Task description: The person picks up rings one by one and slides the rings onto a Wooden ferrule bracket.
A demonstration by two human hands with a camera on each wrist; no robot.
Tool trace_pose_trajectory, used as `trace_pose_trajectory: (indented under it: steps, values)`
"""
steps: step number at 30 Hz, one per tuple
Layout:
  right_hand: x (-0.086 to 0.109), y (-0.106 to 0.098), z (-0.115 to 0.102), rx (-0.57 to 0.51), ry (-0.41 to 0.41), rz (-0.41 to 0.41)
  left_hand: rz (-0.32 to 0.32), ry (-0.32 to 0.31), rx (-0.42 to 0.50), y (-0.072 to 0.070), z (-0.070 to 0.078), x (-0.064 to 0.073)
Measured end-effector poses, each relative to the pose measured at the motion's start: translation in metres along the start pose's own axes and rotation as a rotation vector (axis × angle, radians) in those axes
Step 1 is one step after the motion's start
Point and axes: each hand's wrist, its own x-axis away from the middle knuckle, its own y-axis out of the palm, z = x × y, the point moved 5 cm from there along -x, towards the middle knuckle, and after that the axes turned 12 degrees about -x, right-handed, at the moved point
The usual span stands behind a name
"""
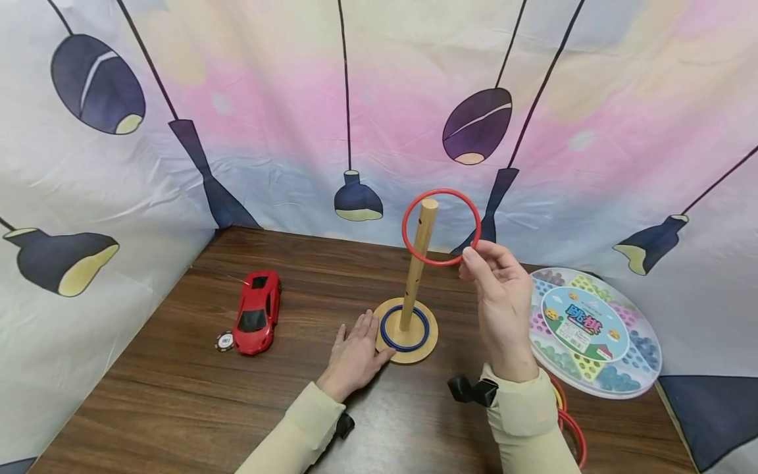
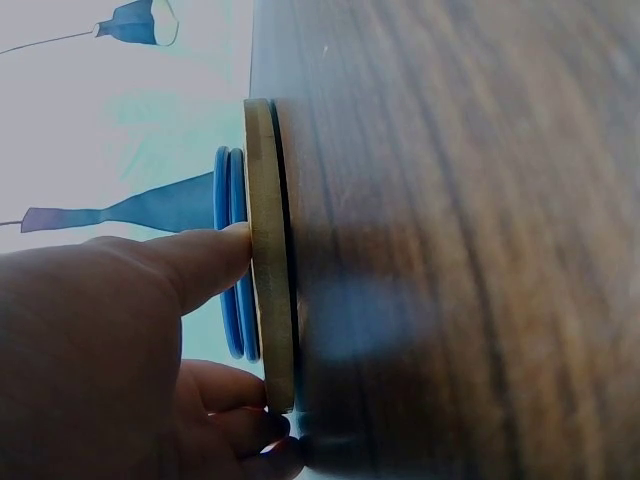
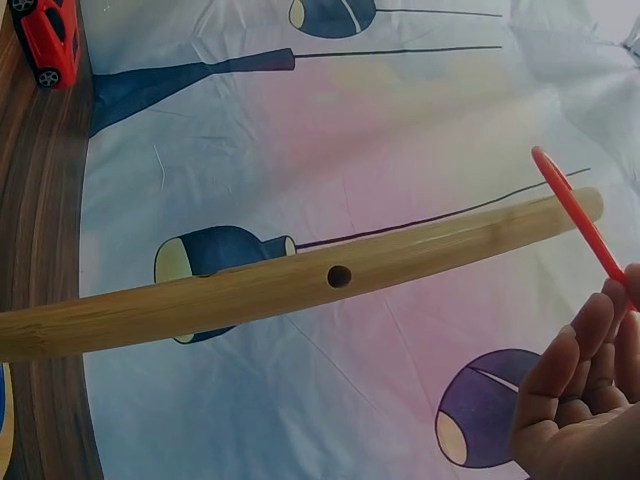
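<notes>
A wooden post (image 1: pixel 412 283) stands upright on a round wooden base (image 1: pixel 408 359). On that base lie two stacked blue rings (image 2: pixel 237 320) around the post's foot. My right hand (image 1: pixel 502 296) pinches a thin red ring (image 1: pixel 405 227) between thumb and fingertips, level with the post's top. From above, the post tip shows inside the ring; whether the ring fully encircles it I cannot tell for certain. My left hand (image 1: pixel 353 359) rests against the base's left edge with fingers extended. In the left wrist view, its thumb touches the base beside the blue rings.
Left on the brown table (image 1: pixel 177 401) are a red toy car (image 1: pixel 256 316) and a poker chip (image 1: pixel 224 341). A round Chinese checkers box (image 1: pixel 642 322) stands at the right. Near my right sleeve lie more red rings (image 1: pixel 576 431) and a yellow ring (image 1: pixel 558 397), partly hidden.
</notes>
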Motion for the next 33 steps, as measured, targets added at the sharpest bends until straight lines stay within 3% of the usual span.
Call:
trace_pose_trajectory:
  steps: [10, 18, 27, 33]
  values:
    - [-0.002, 0.000, 0.009, 0.039, 0.019, -0.013, 0.006, 0.000, -0.006, 0.000, 0.000, 0.001]
    - [-0.002, -0.011, 0.028, 0.087, 0.058, -0.002, 0.019, 0.009, -0.014, 0.000, 0.001, 0.001]
    - [0.004, -0.028, 0.055, 0.202, 0.189, 0.014, 0.018, 0.009, -0.023, -0.002, 0.000, 0.000]
    - [0.009, -0.042, 0.070, 0.341, 0.303, 0.017, 0.014, 0.008, -0.020, -0.001, 0.000, 0.000]
